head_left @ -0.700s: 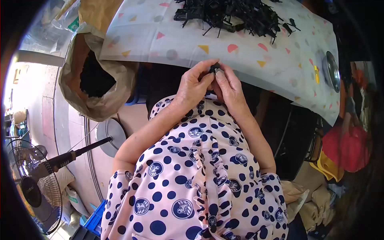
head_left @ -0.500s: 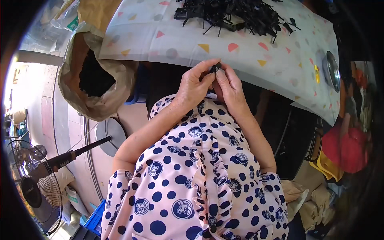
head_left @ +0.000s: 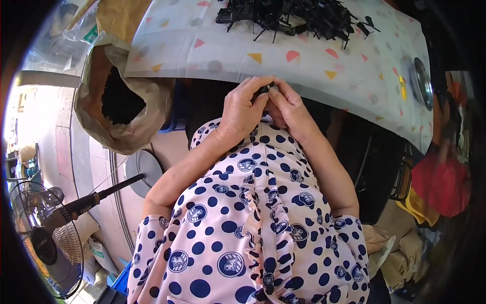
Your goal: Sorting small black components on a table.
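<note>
Both my hands meet just off the near edge of the table, closed around one small black plastic part point(head_left: 264, 89). My left hand point(head_left: 242, 109) pinches it from the left, thumb against fingers. From the other side my right hand point(head_left: 289, 108) grips it with thumb and forefinger. Most of the part is covered by my fingers, so its shape does not show. Beyond my hands a heap of black plastic parts point(head_left: 298, 17) with thin stems lies at the far side of the table.
A patterned cloth covers the table point(head_left: 182, 58). At its right stand a metal bowl point(head_left: 422, 83) and a small yellow object point(head_left: 402, 87). To the left, an open paper sack point(head_left: 121, 139) holds black material. A standing fan point(head_left: 48, 243) is at lower left; a red thing point(head_left: 440, 187) hangs right.
My right hand has turned slightly, its thumb shifting over the small black part. My right forearm has moved a little outward. The left hand stays nearly in place.
</note>
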`<action>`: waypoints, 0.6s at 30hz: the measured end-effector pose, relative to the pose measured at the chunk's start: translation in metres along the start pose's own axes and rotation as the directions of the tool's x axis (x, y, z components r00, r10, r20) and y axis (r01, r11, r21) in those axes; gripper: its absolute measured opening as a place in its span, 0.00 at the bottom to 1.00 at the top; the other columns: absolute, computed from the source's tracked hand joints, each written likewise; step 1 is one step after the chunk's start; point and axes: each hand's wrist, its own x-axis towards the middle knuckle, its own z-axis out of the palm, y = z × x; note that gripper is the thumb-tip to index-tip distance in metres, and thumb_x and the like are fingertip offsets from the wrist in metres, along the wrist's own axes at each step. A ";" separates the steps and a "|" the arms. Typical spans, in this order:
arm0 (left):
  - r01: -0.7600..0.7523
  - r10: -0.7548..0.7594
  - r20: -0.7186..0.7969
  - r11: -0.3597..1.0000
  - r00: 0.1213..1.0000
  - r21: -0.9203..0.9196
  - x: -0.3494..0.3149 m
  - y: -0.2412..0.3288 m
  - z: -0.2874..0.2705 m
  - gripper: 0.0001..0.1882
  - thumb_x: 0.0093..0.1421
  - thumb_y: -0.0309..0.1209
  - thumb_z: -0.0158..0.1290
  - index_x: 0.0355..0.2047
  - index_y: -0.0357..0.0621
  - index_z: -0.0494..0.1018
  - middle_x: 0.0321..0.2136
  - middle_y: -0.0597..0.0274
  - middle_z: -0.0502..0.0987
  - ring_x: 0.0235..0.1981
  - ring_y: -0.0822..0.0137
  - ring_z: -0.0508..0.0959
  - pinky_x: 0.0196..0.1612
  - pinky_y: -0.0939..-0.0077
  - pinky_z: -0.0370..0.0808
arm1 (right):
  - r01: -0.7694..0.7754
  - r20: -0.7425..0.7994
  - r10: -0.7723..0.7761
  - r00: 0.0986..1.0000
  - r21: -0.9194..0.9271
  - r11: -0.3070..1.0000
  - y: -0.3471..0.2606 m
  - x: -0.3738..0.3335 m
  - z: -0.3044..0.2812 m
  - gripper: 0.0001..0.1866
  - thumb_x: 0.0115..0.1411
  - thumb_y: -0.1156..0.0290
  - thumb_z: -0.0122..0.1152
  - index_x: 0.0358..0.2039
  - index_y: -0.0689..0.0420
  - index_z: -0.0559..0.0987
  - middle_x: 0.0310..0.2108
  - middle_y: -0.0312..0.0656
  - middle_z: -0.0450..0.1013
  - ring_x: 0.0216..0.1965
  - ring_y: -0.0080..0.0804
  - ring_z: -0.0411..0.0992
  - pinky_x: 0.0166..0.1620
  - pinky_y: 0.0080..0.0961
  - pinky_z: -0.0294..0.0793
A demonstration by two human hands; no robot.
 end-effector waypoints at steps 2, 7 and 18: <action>0.015 -0.022 0.097 0.998 0.995 0.069 0.002 0.001 -0.002 0.19 0.59 0.16 0.48 0.50 0.44 0.71 0.32 0.69 0.75 0.27 0.79 0.70 0.33 0.87 0.69 | 0.081 -0.046 -0.080 0.996 0.015 0.997 0.007 0.005 0.003 0.15 0.67 0.66 0.47 0.53 0.54 0.67 0.24 0.27 0.65 0.20 0.14 0.58 0.22 0.11 0.58; 0.202 -0.184 0.086 0.905 0.979 -0.374 0.007 0.015 -0.013 0.19 0.63 0.21 0.46 0.54 0.45 0.65 0.32 0.63 0.77 0.24 0.79 0.72 0.26 0.88 0.68 | 0.329 -0.024 -0.344 0.939 -0.244 0.913 0.011 0.006 -0.004 0.14 0.67 0.67 0.48 0.52 0.55 0.67 0.26 0.30 0.68 0.22 0.14 0.61 0.24 0.11 0.61; 0.405 -0.306 0.272 0.574 0.912 -0.712 0.004 0.005 -0.019 0.16 0.65 0.25 0.46 0.53 0.42 0.66 0.30 0.63 0.73 0.23 0.78 0.72 0.21 0.90 0.66 | 0.358 0.014 -0.358 0.934 -0.061 0.932 -0.004 0.007 -0.011 0.07 0.64 0.68 0.55 0.39 0.57 0.73 0.25 0.30 0.70 0.16 0.11 0.57 0.18 0.07 0.54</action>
